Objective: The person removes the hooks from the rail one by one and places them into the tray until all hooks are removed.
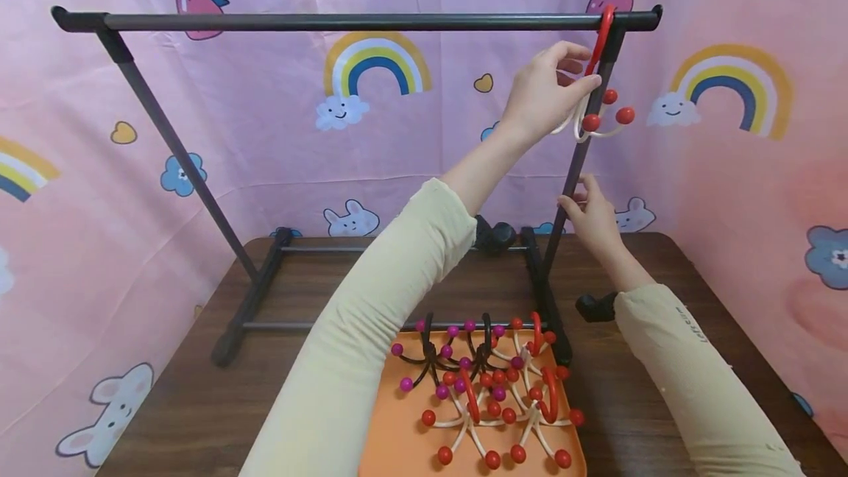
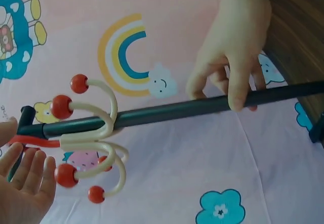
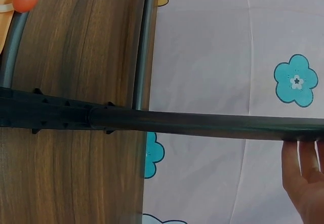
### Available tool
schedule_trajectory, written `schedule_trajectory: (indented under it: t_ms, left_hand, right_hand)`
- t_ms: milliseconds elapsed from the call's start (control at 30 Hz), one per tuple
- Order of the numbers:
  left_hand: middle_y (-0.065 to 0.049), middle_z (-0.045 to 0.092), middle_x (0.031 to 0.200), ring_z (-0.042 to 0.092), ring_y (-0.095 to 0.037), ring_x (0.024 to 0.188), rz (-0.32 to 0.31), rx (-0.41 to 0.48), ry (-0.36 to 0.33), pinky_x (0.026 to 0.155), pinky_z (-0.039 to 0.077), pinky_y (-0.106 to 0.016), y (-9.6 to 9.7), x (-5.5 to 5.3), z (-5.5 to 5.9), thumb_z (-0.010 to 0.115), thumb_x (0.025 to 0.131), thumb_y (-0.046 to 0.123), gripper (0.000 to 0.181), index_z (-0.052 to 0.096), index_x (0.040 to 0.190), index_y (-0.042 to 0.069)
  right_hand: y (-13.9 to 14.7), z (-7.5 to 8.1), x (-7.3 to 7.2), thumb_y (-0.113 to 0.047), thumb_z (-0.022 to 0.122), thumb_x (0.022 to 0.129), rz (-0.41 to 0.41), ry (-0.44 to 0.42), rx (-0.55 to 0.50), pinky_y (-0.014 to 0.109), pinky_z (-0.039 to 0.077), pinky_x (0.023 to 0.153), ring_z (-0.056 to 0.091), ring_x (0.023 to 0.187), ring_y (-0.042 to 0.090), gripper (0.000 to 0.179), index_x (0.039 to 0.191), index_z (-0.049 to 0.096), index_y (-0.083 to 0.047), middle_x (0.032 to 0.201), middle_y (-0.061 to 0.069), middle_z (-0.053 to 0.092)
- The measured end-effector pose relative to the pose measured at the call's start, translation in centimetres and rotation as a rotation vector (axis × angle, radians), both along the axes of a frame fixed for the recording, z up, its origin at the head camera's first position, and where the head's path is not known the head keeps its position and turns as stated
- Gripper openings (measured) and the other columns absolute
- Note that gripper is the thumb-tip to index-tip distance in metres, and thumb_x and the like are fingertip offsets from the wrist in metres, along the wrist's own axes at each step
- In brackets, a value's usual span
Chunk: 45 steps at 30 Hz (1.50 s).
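Observation:
A multi-arm hanging hook, with a red top and cream arms tipped by red balls, hangs from the right end of the black garment rack's top bar. My left hand pinches its red top between thumb and fingers, just below the bar. Lower down, my right hand grips the rack's right post, thumb on one side and fingers on the other. An orange tray on the table holds similar hooks: black ones with purple balls and cream ones with red balls.
The rack stands on a dark wooden table, its black foot to the left. Dark objects lie near the right foot and near the back rail. A pink patterned curtain surrounds the table.

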State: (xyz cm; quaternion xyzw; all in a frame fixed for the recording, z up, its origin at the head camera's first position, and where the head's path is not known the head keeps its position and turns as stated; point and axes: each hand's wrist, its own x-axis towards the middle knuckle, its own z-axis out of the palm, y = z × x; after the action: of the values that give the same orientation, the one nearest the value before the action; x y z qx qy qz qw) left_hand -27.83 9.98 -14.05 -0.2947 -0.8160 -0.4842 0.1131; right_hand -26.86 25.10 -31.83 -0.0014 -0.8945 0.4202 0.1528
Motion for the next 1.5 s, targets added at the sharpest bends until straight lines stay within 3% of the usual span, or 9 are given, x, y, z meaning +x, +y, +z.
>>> schedule_trajectory:
  t_ms: [200, 467, 633, 800, 1067, 1500]
  left_hand:
    - [0.007, 0.060, 0.112, 0.054, -0.001, 0.094, 0.067, 0.020, -0.061, 0.072, 0.043, -0.012, 1.7, -0.8, 0.5, 0.063, 0.085, 0.030, 0.038, 0.055, 0.122, 0.023]
    - [0.007, 0.064, 0.103, 0.054, 0.001, 0.090, 0.117, 0.002, -0.016, 0.068, 0.042, -0.009, 3.0, -0.9, 1.5, 0.063, 0.085, 0.030, 0.026, 0.061, 0.110, 0.022]
    - [0.007, 0.064, 0.095, 0.056, -0.001, 0.082, 0.130, 0.012, -0.037, 0.065, 0.043, -0.010, 3.1, -0.7, 1.8, 0.061, 0.087, 0.026, 0.019, 0.060, 0.105, 0.021]
    - [0.007, 0.065, 0.095, 0.058, -0.002, 0.084, 0.128, 0.065, -0.055, 0.067, 0.043, -0.011, 2.4, -0.9, 1.8, 0.060, 0.088, 0.022, 0.015, 0.061, 0.103, 0.020]
    - [0.005, 0.065, 0.098, 0.057, -0.002, 0.086, 0.136, 0.096, 0.025, 0.069, 0.041, -0.008, 0.7, -0.9, 2.7, 0.062, 0.086, 0.020, 0.019, 0.061, 0.105, 0.016]
    - [0.001, 0.065, 0.095, 0.058, -0.006, 0.086, 0.099, 0.181, 0.107, 0.074, 0.042, -0.010, -4.5, 0.6, 3.1, 0.064, 0.085, 0.016, 0.016, 0.062, 0.100, 0.010]
  right_hand:
    - [0.0, -0.1, -0.1, -0.027, 0.047, 0.095, 0.010, 0.018, 0.004, 0.055, 0.043, 0.087, 0.057, 0.103, 0.040, 0.039, 0.127, 0.033, -0.010, 0.113, 0.025, 0.055]
    - [0.1, -0.3, -0.3, -0.027, 0.047, 0.095, -0.003, 0.044, 0.021, 0.054, 0.043, 0.089, 0.058, 0.102, 0.039, 0.038, 0.126, 0.033, -0.011, 0.112, 0.025, 0.056]
    - [0.0, -0.3, -0.3, -0.027, 0.047, 0.095, -0.005, 0.053, 0.027, 0.054, 0.043, 0.088, 0.059, 0.100, 0.039, 0.038, 0.126, 0.034, -0.010, 0.110, 0.025, 0.057]
    - [-0.1, -0.3, -0.3, -0.025, 0.047, 0.095, -0.005, 0.056, 0.023, 0.054, 0.042, 0.088, 0.059, 0.099, 0.039, 0.035, 0.125, 0.035, -0.011, 0.107, 0.024, 0.059]
    - [-0.2, -0.2, -0.1, -0.026, 0.047, 0.095, 0.000, 0.019, 0.006, 0.055, 0.043, 0.087, 0.057, 0.102, 0.038, 0.037, 0.127, 0.034, -0.013, 0.112, 0.023, 0.056]
    - [-0.1, 0.0, 0.0, -0.027, 0.047, 0.095, 0.009, 0.020, 0.015, 0.055, 0.043, 0.087, 0.057, 0.101, 0.038, 0.037, 0.125, 0.034, -0.012, 0.114, 0.024, 0.055]
